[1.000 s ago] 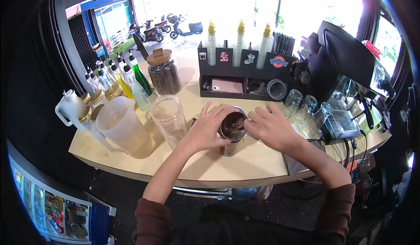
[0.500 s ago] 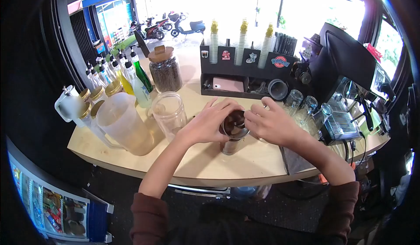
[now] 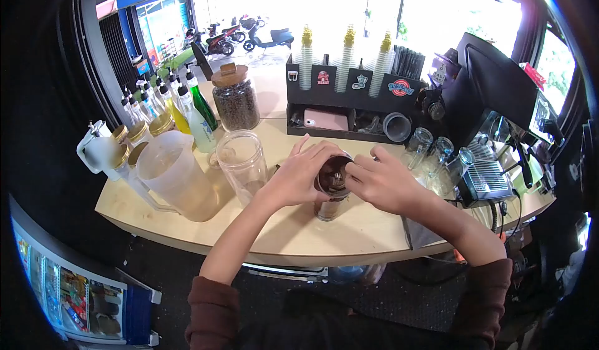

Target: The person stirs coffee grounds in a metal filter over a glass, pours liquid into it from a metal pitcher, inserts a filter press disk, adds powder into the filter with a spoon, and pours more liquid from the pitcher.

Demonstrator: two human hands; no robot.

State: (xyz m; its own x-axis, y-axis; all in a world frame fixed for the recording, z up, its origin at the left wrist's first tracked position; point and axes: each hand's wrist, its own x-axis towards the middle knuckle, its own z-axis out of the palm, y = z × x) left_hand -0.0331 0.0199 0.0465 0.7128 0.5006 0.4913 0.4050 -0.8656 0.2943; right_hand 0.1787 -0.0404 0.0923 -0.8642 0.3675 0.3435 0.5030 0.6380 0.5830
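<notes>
A clear cup [image 3: 327, 211] with dark brown contents stands upright on the wooden counter, in front of me. My left hand [image 3: 302, 172] is wrapped around the cup's upper left side, thumb toward me and fingers on the far side. Over the cup's right rim, my right hand [image 3: 377, 178] is closed in a pinch. Whatever its fingers hold is mostly hidden; it seems to reach into the cup. To the left of my left hand stands an open clear jar [image 3: 240, 162].
A frosted pitcher [image 3: 178, 178] and pump bottles [image 3: 199, 122] stand left. Behind is a lidded jar of dark beans [image 3: 236, 103]. A black organizer [image 3: 324, 103] holds cup stacks and a pink phone [image 3: 326, 120]. Glasses [image 3: 443, 150] and an espresso machine [image 3: 490, 169] are right.
My right hand has shifted slightly down and left over the cup's rim, and its fingers have turned a little. My left hand keeps its grip on the cup.
</notes>
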